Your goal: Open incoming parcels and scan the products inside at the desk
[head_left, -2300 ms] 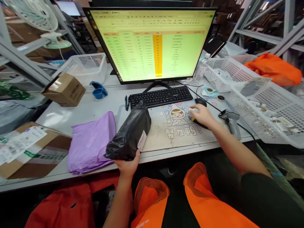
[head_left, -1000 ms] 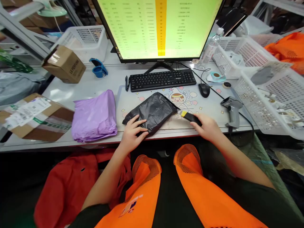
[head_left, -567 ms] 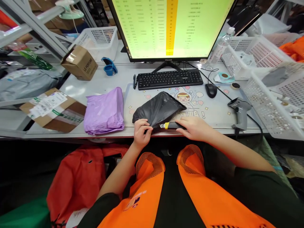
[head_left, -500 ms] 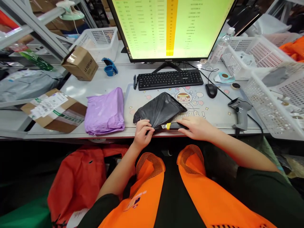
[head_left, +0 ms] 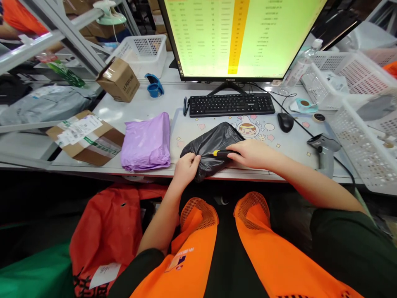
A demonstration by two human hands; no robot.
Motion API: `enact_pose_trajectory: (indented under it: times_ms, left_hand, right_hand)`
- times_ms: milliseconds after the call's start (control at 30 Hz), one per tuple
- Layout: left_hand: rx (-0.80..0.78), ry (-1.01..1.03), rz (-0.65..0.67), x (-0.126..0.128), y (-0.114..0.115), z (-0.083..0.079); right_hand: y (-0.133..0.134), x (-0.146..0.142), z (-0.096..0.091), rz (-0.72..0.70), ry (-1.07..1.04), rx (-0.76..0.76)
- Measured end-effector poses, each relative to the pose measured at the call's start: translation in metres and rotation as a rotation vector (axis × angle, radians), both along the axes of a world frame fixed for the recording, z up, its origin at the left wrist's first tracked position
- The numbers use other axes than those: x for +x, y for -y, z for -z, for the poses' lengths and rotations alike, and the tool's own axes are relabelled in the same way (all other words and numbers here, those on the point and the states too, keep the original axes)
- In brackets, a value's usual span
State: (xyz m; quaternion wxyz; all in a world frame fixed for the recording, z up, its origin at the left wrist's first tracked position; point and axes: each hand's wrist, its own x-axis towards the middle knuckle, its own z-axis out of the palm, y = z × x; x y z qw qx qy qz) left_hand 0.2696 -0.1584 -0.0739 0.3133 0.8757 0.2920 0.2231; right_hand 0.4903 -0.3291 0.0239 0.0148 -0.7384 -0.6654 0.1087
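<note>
A black plastic mailer bag (head_left: 211,142) lies on the cartoon desk mat (head_left: 279,142) at the desk's front edge. My left hand (head_left: 185,167) pinches the bag's near left corner. My right hand (head_left: 252,153) is closed round a black and yellow utility knife (head_left: 221,153), whose tip rests on the bag's near side.
A purple mailer (head_left: 146,142) and a labelled cardboard box (head_left: 85,136) lie left of the bag. Keyboard (head_left: 231,104), mouse (head_left: 285,122) and monitor (head_left: 245,37) stand behind. A barcode scanner (head_left: 324,149) and white baskets (head_left: 366,136) sit right. An orange-red sack (head_left: 108,231) hangs below.
The bag went from held upright to flat on the mat. My right hand left the mouse area with the knife and brought it onto the bag's near edge; my left hand shifted to pinch the corner.
</note>
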Motion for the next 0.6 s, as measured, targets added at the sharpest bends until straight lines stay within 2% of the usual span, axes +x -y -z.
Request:
enact_pose_trajectory:
  times_ms: [100, 200, 433, 533, 600]
  left_hand:
    - [0.059, 0.169, 0.067, 0.001, 0.000, 0.003]
    - [0.095, 0.245, 0.092, 0.003, 0.000, 0.010]
    - [0.087, 0.275, 0.096, 0.006, 0.006, 0.022]
    - [0.097, 0.271, 0.120, 0.001, 0.007, 0.022]
    - [0.102, 0.268, 0.115, -0.006, 0.007, 0.019]
  right_hand:
    - [-0.004, 0.006, -0.008, -0.018, 0.001, 0.019]
    - [0.001, 0.009, -0.010, -0.099, -0.050, 0.071]
    - [0.005, -0.005, 0.010, -0.133, -0.024, 0.058]
    - [0.008, 0.028, 0.002, -0.052, 0.013, 0.047]
    - [0.021, 0.069, -0.007, 0.164, 0.116, 0.072]
